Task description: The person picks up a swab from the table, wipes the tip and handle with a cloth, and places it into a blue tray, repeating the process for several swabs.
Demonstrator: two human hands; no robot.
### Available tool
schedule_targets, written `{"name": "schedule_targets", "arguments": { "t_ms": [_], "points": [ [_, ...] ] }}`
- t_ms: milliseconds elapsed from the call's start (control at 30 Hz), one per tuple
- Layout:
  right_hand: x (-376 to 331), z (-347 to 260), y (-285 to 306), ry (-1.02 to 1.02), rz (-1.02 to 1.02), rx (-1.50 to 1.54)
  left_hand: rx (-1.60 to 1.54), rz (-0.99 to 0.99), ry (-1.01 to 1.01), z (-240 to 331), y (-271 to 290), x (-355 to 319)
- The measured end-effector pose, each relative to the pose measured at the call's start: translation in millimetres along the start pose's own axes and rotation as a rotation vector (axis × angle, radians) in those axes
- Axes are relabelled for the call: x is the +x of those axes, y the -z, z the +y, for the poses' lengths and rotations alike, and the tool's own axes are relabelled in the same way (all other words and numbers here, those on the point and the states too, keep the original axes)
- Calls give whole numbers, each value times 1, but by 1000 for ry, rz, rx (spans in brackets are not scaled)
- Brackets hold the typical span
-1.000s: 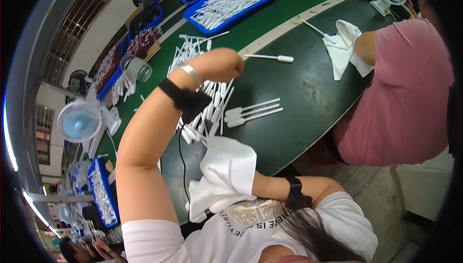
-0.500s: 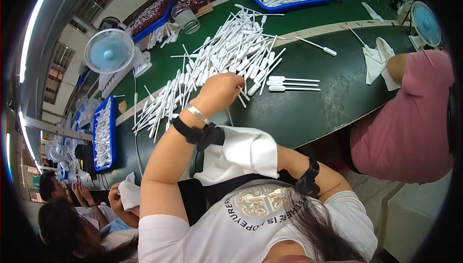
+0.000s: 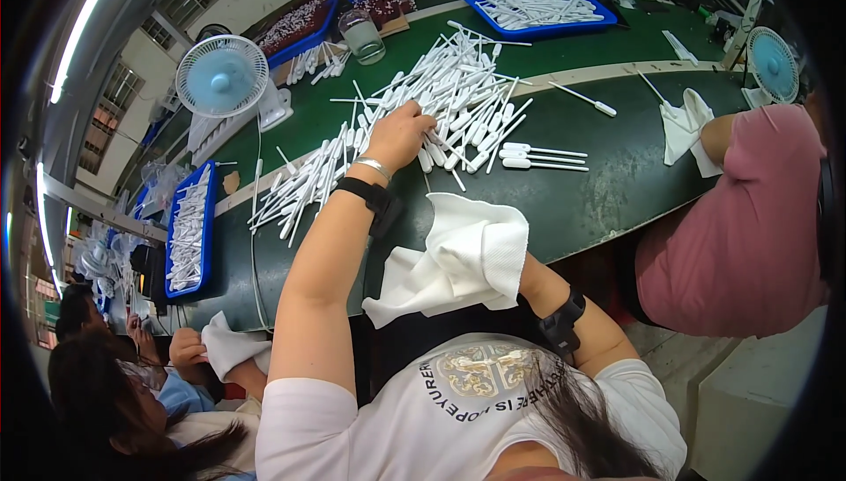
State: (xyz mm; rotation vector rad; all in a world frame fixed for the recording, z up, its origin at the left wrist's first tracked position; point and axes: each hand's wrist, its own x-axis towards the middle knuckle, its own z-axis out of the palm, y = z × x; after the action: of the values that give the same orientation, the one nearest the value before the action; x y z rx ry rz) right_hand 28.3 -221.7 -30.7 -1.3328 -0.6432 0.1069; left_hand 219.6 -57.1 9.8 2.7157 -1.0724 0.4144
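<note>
My left hand (image 3: 401, 137) reaches over a loose pile of white plastic sticks (image 3: 454, 84), each with a thicker, rounded end. Its fingers are curled down and closed among the sticks, pinching at one whose outline is partly hidden. A white cloth (image 3: 476, 252) covers my right hand, hiding its fingers; the cloth is over the near table edge in front of me. Beside the pile, two sticks (image 3: 551, 164) lie side by side. A single stick (image 3: 586, 99) lies farther right.
A blue tray (image 3: 608, 21) of white sticks stands at the back, another blue tray (image 3: 206, 256) on the left. A fan (image 3: 220, 77) and a glass jar (image 3: 363, 40) stand beyond the pile. A person in pink (image 3: 731, 234) sits at right; other people work at lower left.
My left hand has moved back into the pile, away from the near sticks it was over. The white cloth on my right hand has risen and spread wider.
</note>
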Motion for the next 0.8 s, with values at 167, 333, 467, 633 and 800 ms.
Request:
{"name": "schedule_targets", "arguments": {
  "t_ms": [167,333,467,633,800],
  "points": [
    [-1,1,0,-92,56,42,-23,202,-171,-2,9,-10],
    [0,1,4,-132,289,186,-758,66,249,13,38,-30],
    [-1,0,8,-111,339,82,-1122,57,478,18,35,-54],
    [4,14,5,-118,523,590,-741,-22,459,33,22,-72],
    [1,14,7,-133,495,750,-447,-233,350,68,19,-63]
  ]
}}
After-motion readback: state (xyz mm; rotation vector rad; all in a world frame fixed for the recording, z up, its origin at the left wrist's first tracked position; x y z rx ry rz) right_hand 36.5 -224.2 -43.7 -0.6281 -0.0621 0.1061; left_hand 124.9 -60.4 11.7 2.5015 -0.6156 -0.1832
